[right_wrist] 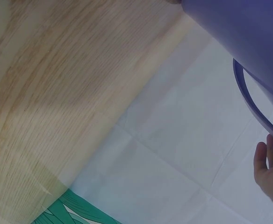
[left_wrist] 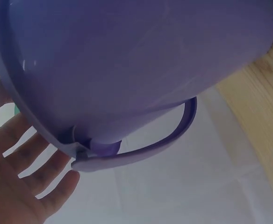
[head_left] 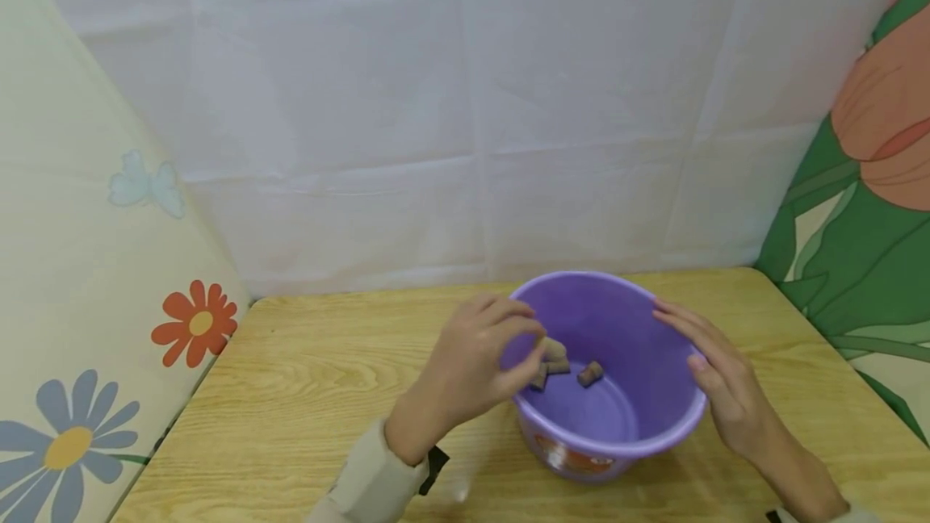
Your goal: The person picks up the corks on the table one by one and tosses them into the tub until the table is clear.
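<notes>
A purple bucket [head_left: 610,450] stands on the table. Inside it lie several short brown pieces [head_left: 590,374] and a paler beige piece [head_left: 554,349]. At the bucket's left rim is my left hand [head_left: 472,353], its fingers arched and the fingertips over the opening. The left wrist view shows the spread fingers of this hand [left_wrist: 29,163] beside the rim and the bucket handle [left_wrist: 136,156], with no object visible in them. My right hand [head_left: 726,386] rests its extended fingers on the right rim; its fingertips [right_wrist: 261,156] appear close by the handle in the right wrist view.
The wood-grain table [head_left: 312,410] runs back to a white sheet [head_left: 349,103]. On the left hangs a panel with painted flowers [head_left: 199,323], and on the right one with large leaves [head_left: 879,265]. A label [head_left: 574,457] is on the bucket's front.
</notes>
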Action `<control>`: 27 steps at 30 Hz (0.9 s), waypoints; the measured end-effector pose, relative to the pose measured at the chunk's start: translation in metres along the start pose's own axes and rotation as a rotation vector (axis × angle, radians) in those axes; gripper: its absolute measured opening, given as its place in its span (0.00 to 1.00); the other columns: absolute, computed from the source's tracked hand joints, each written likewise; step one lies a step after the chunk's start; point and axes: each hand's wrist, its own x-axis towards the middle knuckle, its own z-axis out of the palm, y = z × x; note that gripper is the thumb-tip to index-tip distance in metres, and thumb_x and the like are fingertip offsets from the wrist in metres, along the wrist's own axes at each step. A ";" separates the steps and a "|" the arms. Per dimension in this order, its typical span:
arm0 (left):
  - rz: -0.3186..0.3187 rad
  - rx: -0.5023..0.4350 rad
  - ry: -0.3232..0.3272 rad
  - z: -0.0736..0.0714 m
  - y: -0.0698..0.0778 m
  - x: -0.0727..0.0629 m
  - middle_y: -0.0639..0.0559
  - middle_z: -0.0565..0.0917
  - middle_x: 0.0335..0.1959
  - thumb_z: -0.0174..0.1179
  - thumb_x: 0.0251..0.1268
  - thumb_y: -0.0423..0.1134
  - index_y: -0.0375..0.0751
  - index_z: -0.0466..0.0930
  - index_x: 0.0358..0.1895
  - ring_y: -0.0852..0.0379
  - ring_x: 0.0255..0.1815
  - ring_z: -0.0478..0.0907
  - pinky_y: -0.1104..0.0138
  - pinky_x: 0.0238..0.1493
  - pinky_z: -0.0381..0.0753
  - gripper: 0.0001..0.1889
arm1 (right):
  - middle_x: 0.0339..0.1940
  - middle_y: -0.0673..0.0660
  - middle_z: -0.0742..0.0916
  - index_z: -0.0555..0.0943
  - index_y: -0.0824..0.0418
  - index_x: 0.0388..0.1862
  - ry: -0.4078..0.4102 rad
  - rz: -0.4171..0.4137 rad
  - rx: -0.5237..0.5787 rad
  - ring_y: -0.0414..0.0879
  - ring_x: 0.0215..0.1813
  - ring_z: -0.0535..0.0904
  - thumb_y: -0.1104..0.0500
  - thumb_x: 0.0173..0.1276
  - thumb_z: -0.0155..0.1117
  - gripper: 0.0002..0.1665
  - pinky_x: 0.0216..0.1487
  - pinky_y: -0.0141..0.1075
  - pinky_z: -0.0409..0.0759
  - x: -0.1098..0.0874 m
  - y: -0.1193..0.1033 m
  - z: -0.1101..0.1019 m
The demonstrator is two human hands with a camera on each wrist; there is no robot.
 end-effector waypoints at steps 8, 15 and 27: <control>-0.020 -0.001 -0.060 0.007 0.005 0.004 0.57 0.87 0.44 0.68 0.58 0.44 0.49 0.87 0.40 0.58 0.49 0.81 0.65 0.57 0.80 0.08 | 0.70 0.64 0.77 0.75 0.74 0.63 0.000 -0.005 0.001 0.44 0.75 0.68 0.72 0.68 0.37 0.28 0.75 0.26 0.61 0.000 0.001 0.000; -0.006 -0.004 -0.099 0.014 0.009 0.006 0.59 0.87 0.42 0.67 0.59 0.43 0.49 0.87 0.39 0.61 0.48 0.82 0.67 0.55 0.80 0.07 | 0.69 0.63 0.77 0.75 0.75 0.62 0.013 -0.014 0.008 0.44 0.74 0.68 0.72 0.68 0.36 0.28 0.75 0.26 0.61 -0.001 0.003 0.001; -0.111 -0.053 -0.248 0.016 0.013 0.007 0.60 0.87 0.41 0.63 0.63 0.46 0.51 0.87 0.41 0.61 0.47 0.81 0.65 0.56 0.78 0.08 | 0.69 0.63 0.77 0.75 0.75 0.62 0.021 -0.017 0.010 0.44 0.74 0.69 0.72 0.69 0.36 0.27 0.75 0.27 0.62 -0.001 0.004 0.001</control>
